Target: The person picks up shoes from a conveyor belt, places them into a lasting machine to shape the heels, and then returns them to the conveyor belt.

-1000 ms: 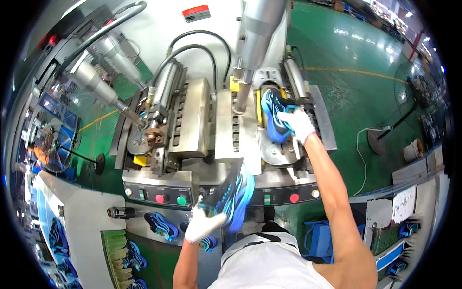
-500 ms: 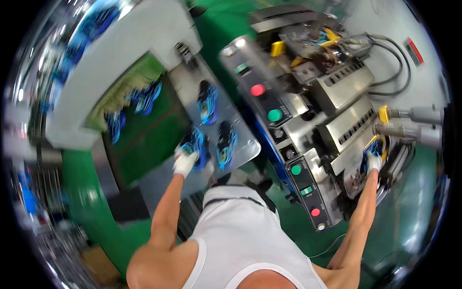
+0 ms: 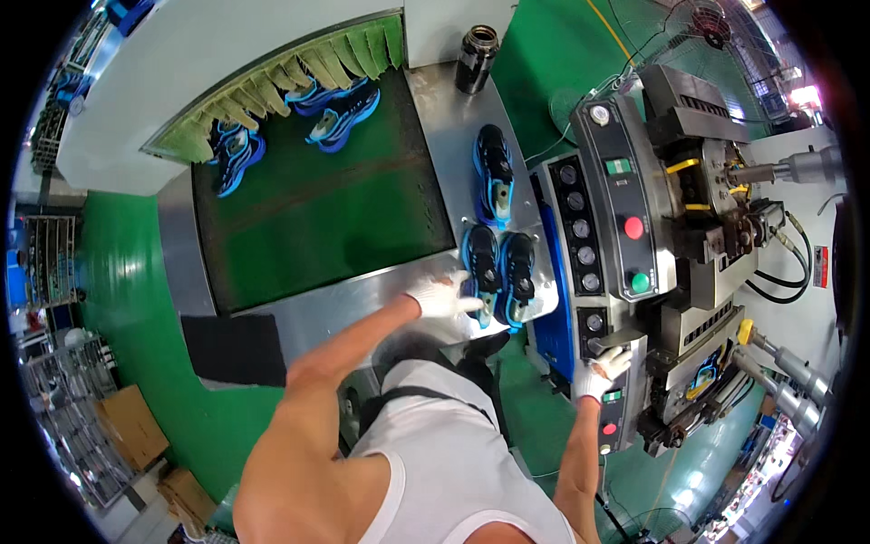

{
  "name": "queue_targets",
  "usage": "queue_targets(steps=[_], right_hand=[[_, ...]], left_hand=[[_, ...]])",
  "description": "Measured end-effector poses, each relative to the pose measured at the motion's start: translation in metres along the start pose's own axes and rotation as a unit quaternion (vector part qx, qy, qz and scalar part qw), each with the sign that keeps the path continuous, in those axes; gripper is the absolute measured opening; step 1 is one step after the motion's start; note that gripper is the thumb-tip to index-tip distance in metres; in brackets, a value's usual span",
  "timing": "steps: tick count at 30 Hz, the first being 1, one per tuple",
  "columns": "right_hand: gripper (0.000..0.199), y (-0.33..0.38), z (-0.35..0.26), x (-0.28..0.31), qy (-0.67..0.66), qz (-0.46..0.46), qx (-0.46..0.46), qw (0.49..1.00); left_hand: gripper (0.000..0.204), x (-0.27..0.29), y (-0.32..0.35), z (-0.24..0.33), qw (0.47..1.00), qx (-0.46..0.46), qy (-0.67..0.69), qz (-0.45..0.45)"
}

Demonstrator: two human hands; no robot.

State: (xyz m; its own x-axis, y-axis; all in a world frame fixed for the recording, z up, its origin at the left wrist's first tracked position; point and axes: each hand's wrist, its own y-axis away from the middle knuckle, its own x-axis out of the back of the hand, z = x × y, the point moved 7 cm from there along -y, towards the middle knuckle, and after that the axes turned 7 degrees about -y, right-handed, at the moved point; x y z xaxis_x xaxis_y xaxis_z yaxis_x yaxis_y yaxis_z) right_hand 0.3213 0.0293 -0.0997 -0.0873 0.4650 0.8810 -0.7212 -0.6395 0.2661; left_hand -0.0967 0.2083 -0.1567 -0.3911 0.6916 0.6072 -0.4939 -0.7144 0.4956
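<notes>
At far left, a dark green flat conveyor belt (image 3: pixel 308 227) runs under a pale green cloth-strip fringe (image 3: pixel 281 77); black-and-blue sports shoes (image 3: pixel 239 163) lie on it by the strips, the hindmost partly hidden. Left hand (image 3: pixel 442 297), in a white knit glove, is released: fingers spread, pointing toward the nearest shoe; contact cannot be told. Three similar shoes stand close together on the brushed-metal ledge (image 3: pixel 381 295) right of the belt: a front-left shoe (image 3: pixel 481 258), a rear shoe (image 3: pixel 493 168) and a front-right shoe (image 3: pixel 518 272). Each shows a black upper, bright blue curving edges, deeper blue sole and a pale patch inside the end nearer the person. Behind them stands a dark cylindrical bottle (image 3: pixel 477 59), its marks too small to read. Right hand (image 3: pixel 609 364), also white-gloved, lies over a black control panel with coloured buttons (image 3: pixel 618 208); fingers bent, whether clenched or pressing cannot be told. Lettering beside the buttons is illegible. Farther right, a blue shoe (image 3: pixel 705 374) sits partly hidden in the grey metal press (image 3: pixel 693 331). On the white wall, a red-and-white rectangular label (image 3: pixel 820 266) carries unreadable print.
</notes>
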Motion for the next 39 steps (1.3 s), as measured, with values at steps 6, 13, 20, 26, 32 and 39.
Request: queue_targets(steps=[6, 13, 20, 26, 32, 39], right_hand=[[0.096, 0.039, 0.024, 0.051, -0.222, 0.061, -0.010, 0.973], [0.088, 0.116, -0.004, -0.006, -0.251, -0.071, -0.045, 0.964], [0.090, 0.167, -0.031, -0.035, -0.294, -0.220, -0.068, 0.928], [0.081, 0.156, -0.046, -0.023, -0.331, -0.194, 0.029, 0.923], [0.079, 0.142, -0.066, 0.045, -0.563, -0.170, 0.080, 0.805], [0.066, 0.118, -0.094, 0.131, -0.867, -0.445, 0.181, 0.130]], left_hand=[[0.058, 0.329, -0.051, -0.155, 0.890, 0.008, -0.094, 0.447], [0.081, 0.384, -0.107, -0.267, 0.912, 0.216, -0.255, 0.238], [0.060, 0.249, -0.066, -0.203, 0.914, 0.093, -0.251, 0.304], [0.065, 0.131, 0.023, -0.148, 0.956, 0.146, -0.167, 0.193], [0.058, 0.079, 0.075, 0.028, 0.981, 0.009, 0.149, 0.124], [0.050, 0.063, 0.054, 0.212, 0.902, -0.416, 0.093, 0.067]])
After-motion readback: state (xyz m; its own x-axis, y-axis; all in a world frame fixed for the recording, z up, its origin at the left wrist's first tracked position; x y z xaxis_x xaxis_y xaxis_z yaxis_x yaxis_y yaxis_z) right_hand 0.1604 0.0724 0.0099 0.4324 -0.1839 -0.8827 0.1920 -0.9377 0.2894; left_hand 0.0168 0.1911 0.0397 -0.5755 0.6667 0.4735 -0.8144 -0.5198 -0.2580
